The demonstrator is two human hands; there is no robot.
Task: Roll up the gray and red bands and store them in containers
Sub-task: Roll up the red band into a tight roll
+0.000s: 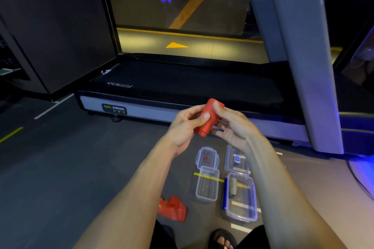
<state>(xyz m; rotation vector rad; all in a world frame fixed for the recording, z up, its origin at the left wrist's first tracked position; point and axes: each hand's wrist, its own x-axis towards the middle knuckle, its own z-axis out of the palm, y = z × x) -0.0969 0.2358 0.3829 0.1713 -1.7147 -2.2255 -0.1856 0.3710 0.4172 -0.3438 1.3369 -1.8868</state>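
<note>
- We hold a rolled red band (208, 118) up in the air with both hands, in front of the treadmill (182, 87).
- Our left hand (185, 125) wraps around the lower part of the roll. The thumb presses on the front of it and the fingers curl behind.
- Our right hand (232, 127) pinches the top of the roll. The thumb sits on the top end and the other fingers curl underneath.
- The roll is tilted, with its top end leaning to the right.
- Down on the floor (81, 168) sit two clear plastic boxes with their lids off.
- The small container (207, 187) is on the left. We see nothing clear inside it, but the view is dim.
- Its lid (206, 157) lies just behind it, touching its far edge.
- The big container (240, 198) is on the right, just beside the small one.
- A rolled gray band (232, 187) lies inside the big container, near its far left corner.
- The big lid (235, 159) lies behind that container, partly hidden by our right wrist.
- Another red piece (173, 208) lies crumpled on the floor, to the left of the small container. It may be a second band, but we cannot tell.
- A foot in a sandal (222, 238) shows at the bottom, near the big container.
</note>
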